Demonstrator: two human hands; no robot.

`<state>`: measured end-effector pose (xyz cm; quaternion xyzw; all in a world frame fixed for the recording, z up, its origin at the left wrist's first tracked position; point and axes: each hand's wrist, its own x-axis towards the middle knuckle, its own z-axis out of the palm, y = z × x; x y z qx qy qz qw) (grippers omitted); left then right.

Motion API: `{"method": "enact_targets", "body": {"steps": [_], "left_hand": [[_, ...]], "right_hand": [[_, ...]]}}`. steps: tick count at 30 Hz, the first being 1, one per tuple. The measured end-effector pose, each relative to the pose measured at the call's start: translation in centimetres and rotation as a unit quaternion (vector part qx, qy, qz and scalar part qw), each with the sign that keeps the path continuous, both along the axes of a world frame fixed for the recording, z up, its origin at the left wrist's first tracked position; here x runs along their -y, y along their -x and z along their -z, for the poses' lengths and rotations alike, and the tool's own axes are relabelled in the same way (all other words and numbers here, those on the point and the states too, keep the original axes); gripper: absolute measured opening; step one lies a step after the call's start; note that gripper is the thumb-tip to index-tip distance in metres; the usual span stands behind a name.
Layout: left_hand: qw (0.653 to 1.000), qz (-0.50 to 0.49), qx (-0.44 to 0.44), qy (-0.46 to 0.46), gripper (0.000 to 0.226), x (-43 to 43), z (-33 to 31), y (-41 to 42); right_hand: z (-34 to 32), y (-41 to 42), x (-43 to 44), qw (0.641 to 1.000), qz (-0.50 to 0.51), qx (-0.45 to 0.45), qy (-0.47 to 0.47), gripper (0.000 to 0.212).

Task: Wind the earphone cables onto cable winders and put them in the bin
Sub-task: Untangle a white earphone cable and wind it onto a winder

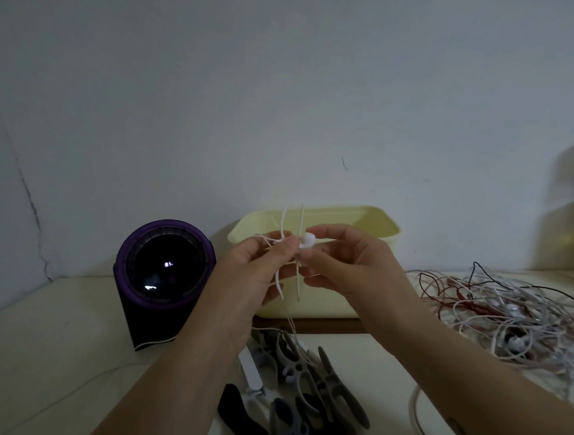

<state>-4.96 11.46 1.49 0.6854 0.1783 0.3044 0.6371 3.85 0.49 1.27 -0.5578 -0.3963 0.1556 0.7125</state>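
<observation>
Head view: one white earphone held up before the yellow bin [320,298].
Left hand [258,269] pinches the white cable [297,286] and right hand [347,260] pinches its earbud [307,241], each grip pressed together, forearms raised, fingertips meeting. Winding looks barely begun: grey and black cable winders [318,382] lie on the worktop [48,353], and a big tangle of earphone cables [510,311] waits at right.

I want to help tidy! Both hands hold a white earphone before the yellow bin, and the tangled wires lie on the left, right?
Nearly. In the head view the left hand and right hand do hold the white earphone before the yellow bin, but the tangled wires lie on the right, not the left.
</observation>
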Motion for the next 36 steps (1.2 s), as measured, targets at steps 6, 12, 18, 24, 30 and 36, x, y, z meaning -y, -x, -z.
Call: {"method": "enact_targets", "body": {"steps": [6,12,18,24,30,36], "left_hand": [[1.0,-0.013,-0.006,0.007,0.018,0.2,0.1,-0.1],[1.0,0.01,0.004,0.008,0.043,0.8,-0.3,0.2],[0.999,0.013,0.02,-0.04,0.069,0.9,-0.6,0.6],[0.998,-0.005,0.034,-0.052,0.059,1.1,-0.4,0.3],[0.997,-0.025,0.034,-0.067,0.049,1.4,-0.4,0.4],[0.997,-0.026,0.037,-0.065,0.049,1.5,-0.3,0.5]], "right_hand": [[0.1,-0.3,0.0,1.0,-0.001,-0.021,-0.006,0.017],[-0.1,-0.3,0.2,1.0,-0.003,-0.017,-0.001,0.01],[-0.6,-0.6,0.6,0.999,-0.026,-0.029,0.012,0.005],[-0.8,-0.7,0.7,0.998,-0.039,-0.039,0.003,0.004],[-0.9,-0.8,0.7,0.998,-0.052,-0.044,0.003,0.004],[-1.3,-1.2,1.1,0.996,-0.068,-0.039,0.034,0.012]]}}
